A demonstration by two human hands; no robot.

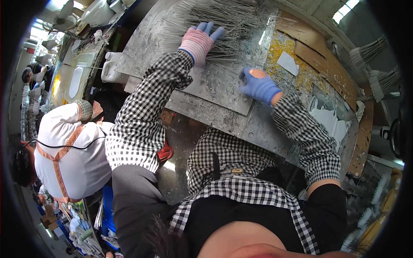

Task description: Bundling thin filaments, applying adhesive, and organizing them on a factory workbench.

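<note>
A large spread of thin grey wire-like rods (228,19) lies at the far side of the metal-topped work table (215,88). My left hand (198,42), in a pink-and-white striped glove with blue fingertips, rests over the near left part of the rods with its fingers stretched apart. To the right and nearer, my right hand (260,86) is in a blue glove, held over the table apart from the rods. Its fingers are curled closed, and whether anything thin is between them does not show. Checked sleeves cover both my forearms.
On the right lie a white card (288,63), yellow-stained board, brown sheets (329,71) and white scraps (327,120). A white plastic jug (112,68) stands by the table's left edge. Another person in a white top (73,150) works close on my left. Wire bundles (369,53) hang far right.
</note>
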